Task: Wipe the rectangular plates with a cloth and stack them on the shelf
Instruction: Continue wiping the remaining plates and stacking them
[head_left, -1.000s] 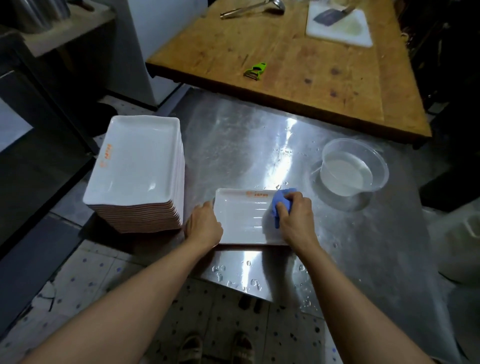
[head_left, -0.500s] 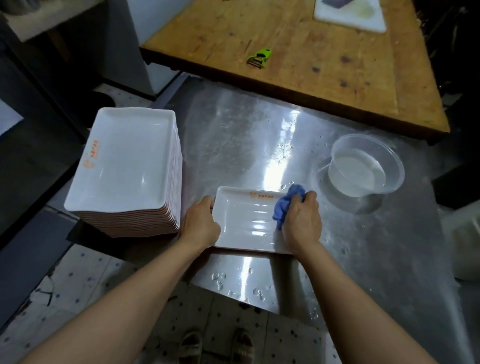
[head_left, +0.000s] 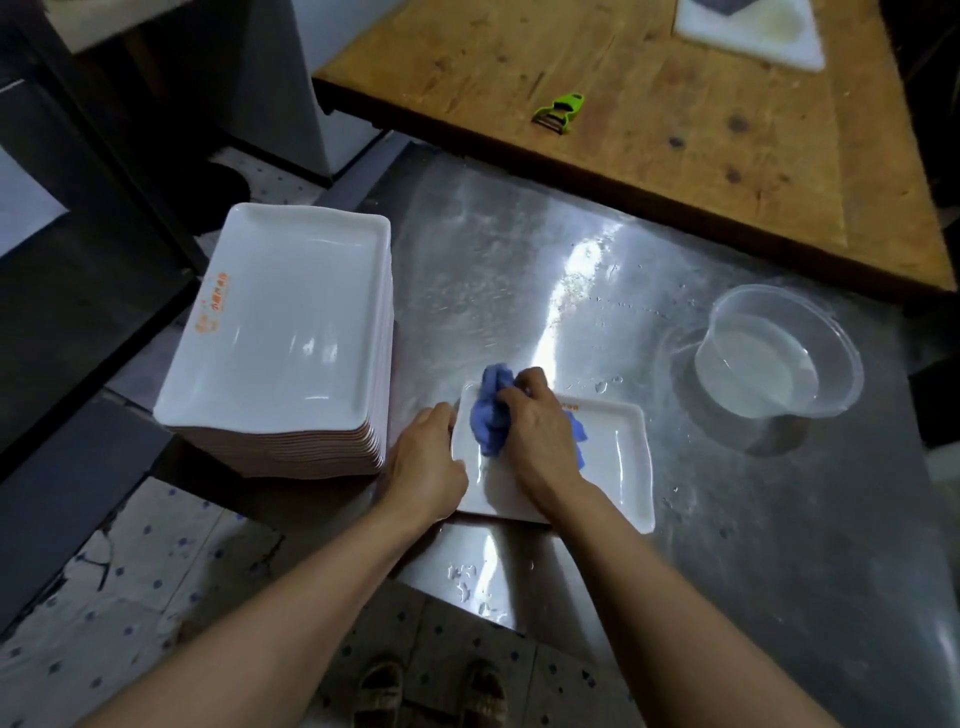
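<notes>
**Wet steel, a plate near the edge**

The main risk is a slip — the steel table (head_left: 727, 519) carries water droplets, and the plate (head_left: 618, 462) being wiped lies close to its near edge. A hard push with the cloth (head_left: 491, 421) toward the body could slide the plate off onto the tiled floor. The left hand (head_left: 426, 467) guards against that, its fingers curled over the plate's left rim. The right hand (head_left: 540, 431) is clenched round the bunched blue cloth, pressing it onto the plate's left end. A wide sweep to the right might also reach the clear tub of water (head_left: 779, 358), though it stands well apart.

The plate is white, shallow and rectangular, glossy, with small orange print on its far rim. Just beside it on the left is a tall stack of matching plates (head_left: 291, 338).
</notes>
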